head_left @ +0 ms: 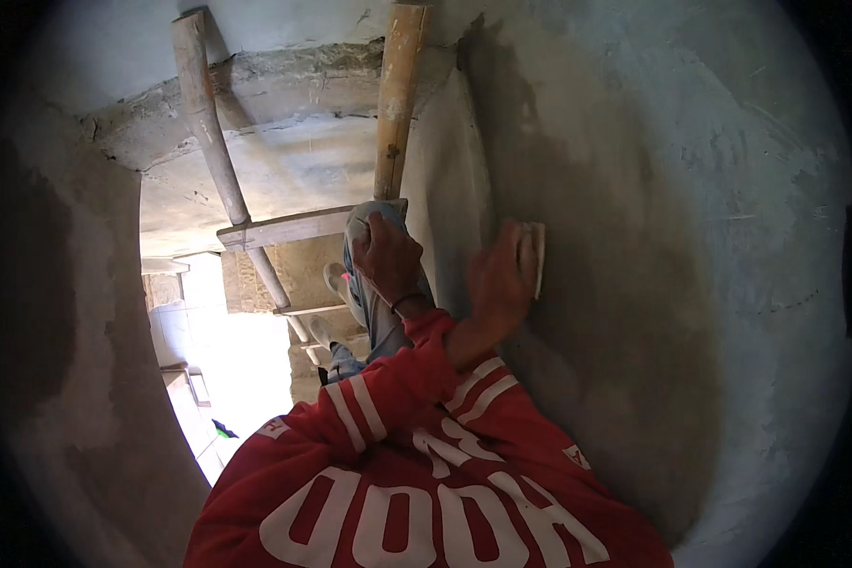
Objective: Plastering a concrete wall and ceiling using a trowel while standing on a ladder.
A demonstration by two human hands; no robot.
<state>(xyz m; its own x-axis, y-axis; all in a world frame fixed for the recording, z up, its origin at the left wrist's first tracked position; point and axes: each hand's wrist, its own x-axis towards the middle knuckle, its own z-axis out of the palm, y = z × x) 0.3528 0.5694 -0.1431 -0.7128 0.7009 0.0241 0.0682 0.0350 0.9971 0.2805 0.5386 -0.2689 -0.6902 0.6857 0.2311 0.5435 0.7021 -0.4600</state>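
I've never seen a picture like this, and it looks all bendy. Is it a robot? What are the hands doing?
No robot: these are a person's own two bare hands. The picture comes from a wide camera worn on their head, looking down past their red top. That kind of camera bends straight edges. The left hand rests at the knee of the blue jeans. The right hand, a bit blurry, holds a thin, pale, flat thing by the grey wall. There's a wooden ladder too.
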